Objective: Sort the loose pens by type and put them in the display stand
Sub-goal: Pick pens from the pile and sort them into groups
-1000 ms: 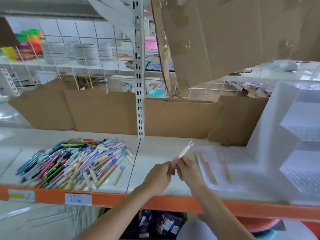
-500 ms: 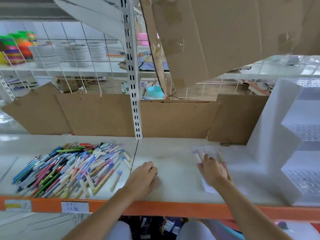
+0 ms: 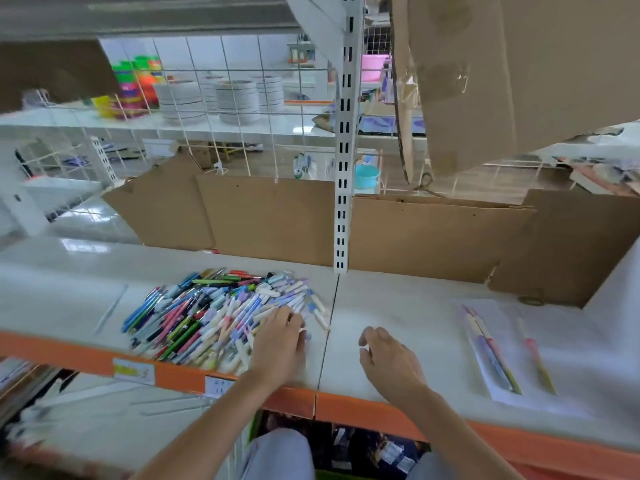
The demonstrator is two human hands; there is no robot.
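In the head view, the person is working at the picking step of the sort. The left hand (image 3: 278,344) is lying on the right edge of the heap of loose pens (image 3: 221,317), its fingers loosely bent over a few pale ones; whether it is already pinching one cannot be told through the blur. The right hand (image 3: 388,362) is hovering just above the white shelf (image 3: 398,306), fingers relaxed and slightly curled, holding nothing.

The heap is sitting on the left half of the shelf, close to the orange front rail (image 3: 381,408). Well apart on the right, three sorted pens (image 3: 491,351) are lying side by side on a sheet of white paper (image 3: 540,400). Only a white edge of what may be the display stand is showing at the far right.

The next move is probably calling for one pen of a matching type to be singled out from the tangle and carried across to the right. The pens are overlapping thickly, so neighbours may be dragged toward the rail. Cardboard panels (image 3: 277,216) are closing off the back of the shelf, and a slotted upright (image 3: 343,168) is standing between the two halves.
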